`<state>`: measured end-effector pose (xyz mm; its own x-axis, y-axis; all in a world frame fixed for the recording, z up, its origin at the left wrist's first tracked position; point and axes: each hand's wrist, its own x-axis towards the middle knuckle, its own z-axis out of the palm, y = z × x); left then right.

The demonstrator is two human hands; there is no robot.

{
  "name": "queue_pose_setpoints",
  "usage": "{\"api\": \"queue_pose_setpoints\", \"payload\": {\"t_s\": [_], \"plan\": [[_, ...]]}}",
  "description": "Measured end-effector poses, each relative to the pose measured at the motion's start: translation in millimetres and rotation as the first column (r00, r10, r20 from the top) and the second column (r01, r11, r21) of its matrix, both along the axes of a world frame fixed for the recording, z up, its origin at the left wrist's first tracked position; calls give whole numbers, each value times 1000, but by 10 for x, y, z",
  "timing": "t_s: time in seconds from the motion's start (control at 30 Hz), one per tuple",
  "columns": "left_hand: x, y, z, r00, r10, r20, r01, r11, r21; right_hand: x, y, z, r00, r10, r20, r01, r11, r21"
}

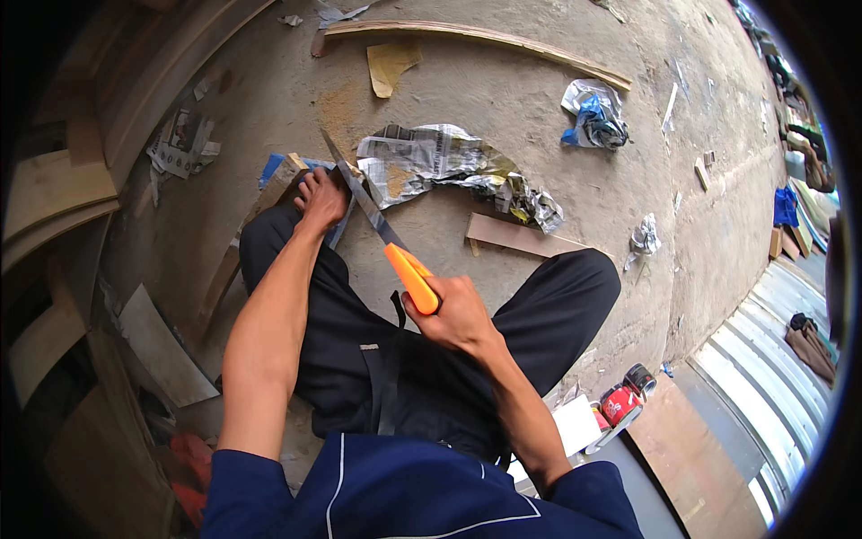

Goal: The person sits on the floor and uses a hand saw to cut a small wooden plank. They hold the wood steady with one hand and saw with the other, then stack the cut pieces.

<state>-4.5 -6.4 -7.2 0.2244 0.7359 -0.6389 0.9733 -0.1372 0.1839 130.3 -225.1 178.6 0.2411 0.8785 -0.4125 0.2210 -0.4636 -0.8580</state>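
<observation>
One grip (453, 312), the right, curls closed around an orange-handled saw (410, 277).

The bare left hand (323, 198) partly hid the brown wooden piece (294, 163) beneath it, the bare right hand (456, 314) covered part of the orange plastic saw handle (411, 277), and the lower edge cut off the navy-blue fabric shirt (413, 485).

The saw (385, 227) is in the right hand (453, 313), beside the left hand (323, 196). Ahead of the right hand, newspaper (431, 154) lies on the floor (516, 103), a plank (476, 34) beyond it.
</observation>
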Motion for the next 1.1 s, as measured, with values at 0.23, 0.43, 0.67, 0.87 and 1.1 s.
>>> {"api": "queue_pose_setpoints", "payload": {"t_s": [0.23, 0.43, 0.67, 0.87, 1.1], "plan": [[15, -6, 48, 997, 69, 43, -71, 997, 28, 49, -378, 11, 999, 3, -42, -5, 999, -47], [-91, -205, -165, 995, -89, 46, 86, 994, 67, -181, 256, -588, 976, 95, 198, -80, 993, -82], [-64, -118, 84, 992, -58, 116, 56, 998, 19, -128, -17, -658, 984, -149, 94, 134, 980, 143], [-40, -157, 147, 987, -85, 134, 79, 996, 50, 68, -140, -681, 971, -186, 149, 157, 971, 183], [-74, -106, 0, 991, -84, 108, 74, 993, 93, -194, 71, -700, 982, -121, 147, 85, 969, 233]]}}
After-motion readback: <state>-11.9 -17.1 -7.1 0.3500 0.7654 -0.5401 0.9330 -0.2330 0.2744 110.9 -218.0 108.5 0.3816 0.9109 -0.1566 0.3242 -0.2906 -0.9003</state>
